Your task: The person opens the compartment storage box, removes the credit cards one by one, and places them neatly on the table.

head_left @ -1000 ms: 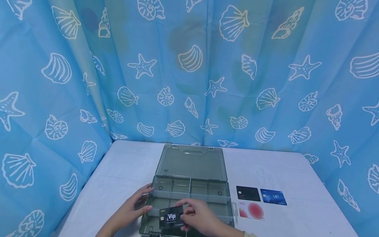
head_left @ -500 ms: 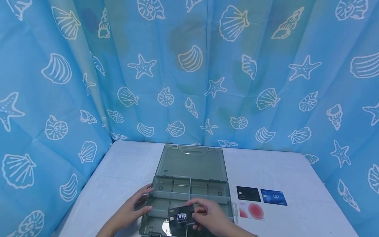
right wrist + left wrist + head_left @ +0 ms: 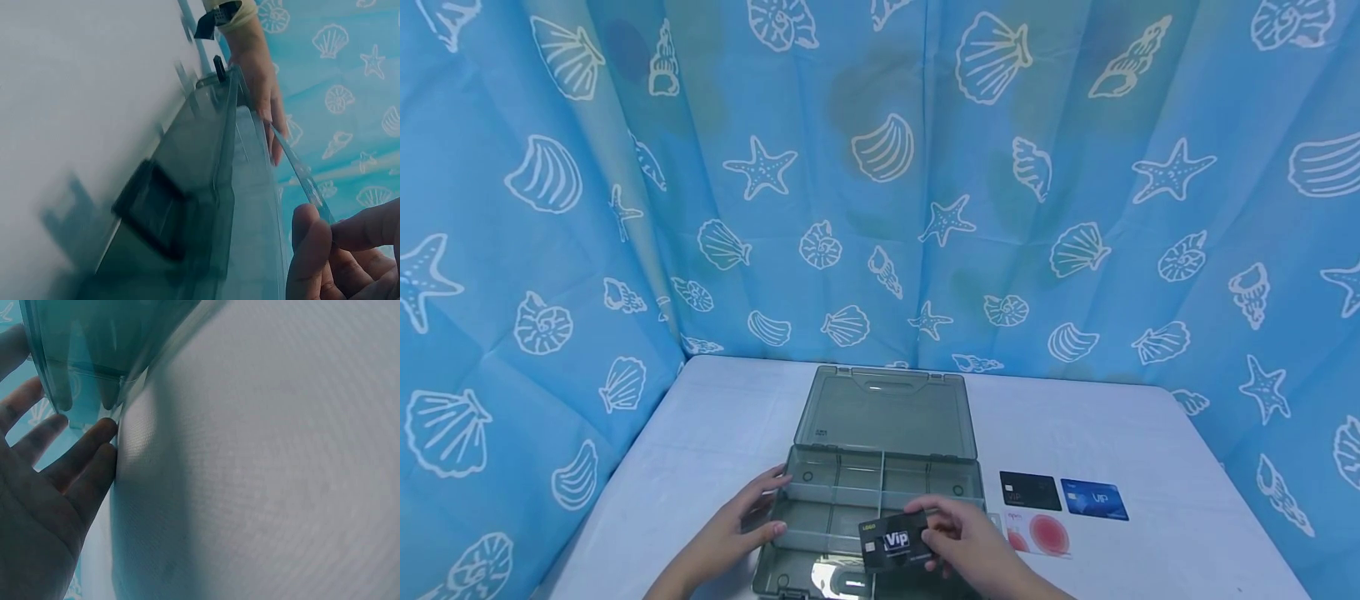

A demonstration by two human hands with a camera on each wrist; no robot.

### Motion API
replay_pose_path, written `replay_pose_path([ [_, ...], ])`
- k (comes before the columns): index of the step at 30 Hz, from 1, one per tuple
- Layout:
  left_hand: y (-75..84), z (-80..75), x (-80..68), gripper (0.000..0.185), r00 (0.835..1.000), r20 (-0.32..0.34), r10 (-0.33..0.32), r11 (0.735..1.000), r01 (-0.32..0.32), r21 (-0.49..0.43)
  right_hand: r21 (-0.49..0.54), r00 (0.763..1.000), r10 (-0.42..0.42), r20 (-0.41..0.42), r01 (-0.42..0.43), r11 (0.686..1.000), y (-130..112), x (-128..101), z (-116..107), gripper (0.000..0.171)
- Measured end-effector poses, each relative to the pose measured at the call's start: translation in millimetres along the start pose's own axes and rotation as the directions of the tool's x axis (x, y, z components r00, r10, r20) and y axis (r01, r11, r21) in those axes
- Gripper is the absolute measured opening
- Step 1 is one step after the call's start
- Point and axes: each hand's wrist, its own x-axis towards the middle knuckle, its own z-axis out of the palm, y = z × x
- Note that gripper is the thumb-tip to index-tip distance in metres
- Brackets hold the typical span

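A black bank card (image 3: 895,540) marked "Vip" is pinched between the thumb and fingers of my right hand (image 3: 966,542), tilted above the front compartments of a smoky green divided box (image 3: 820,542). In the right wrist view the card (image 3: 306,178) shows nearly edge-on. My left hand (image 3: 741,525) rests against the box's left side, thumb on the rim. The left wrist view has the fingers of this hand (image 3: 50,481) extended and touching the box wall (image 3: 94,350). The box's lid (image 3: 883,408) lies folded back behind it.
Right of the box, on the white-covered table (image 3: 1150,467), lie a black VIP card (image 3: 1030,492), a blue VIP card (image 3: 1093,500) and a white-and-pink card (image 3: 1037,533). A blue shell-patterned curtain (image 3: 850,208) hangs behind and along the sides.
My right hand has carried the black card rightward across the box, from the left front compartment toward the middle and right. The left hand and the loose cards have stayed put.
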Motion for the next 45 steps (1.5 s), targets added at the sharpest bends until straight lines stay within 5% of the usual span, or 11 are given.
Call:
replay_pose_path([
  [16,-2.1,-0.4,0.0,0.065,1.0,0.013,0.019,1.0,-0.019,-0.02,-0.05,0.988,0.054,-0.147,-0.062,0.997,8,-18,-41,0.035],
  [25,-4.2,0.2,0.2,0.065,1.0,0.012,0.019,1.0,-0.018,-0.014,-0.074,0.953,0.111,-0.282,-0.137,0.988,15,-26,-64,0.036],
  [31,1.6,-2.3,-1.4,0.065,1.0,0.013,0.021,1.0,-0.021,-0.015,-0.081,0.904,0.157,-0.397,-0.205,0.975,20,-32,-78,0.035],
  [45,1.4,-3.3,-2.0,0.063,0.998,0.017,0.054,0.998,-0.054,-0.02,-0.128,0.866,0.194,-0.461,-0.281,0.951,42,-51,-123,0.037],
])
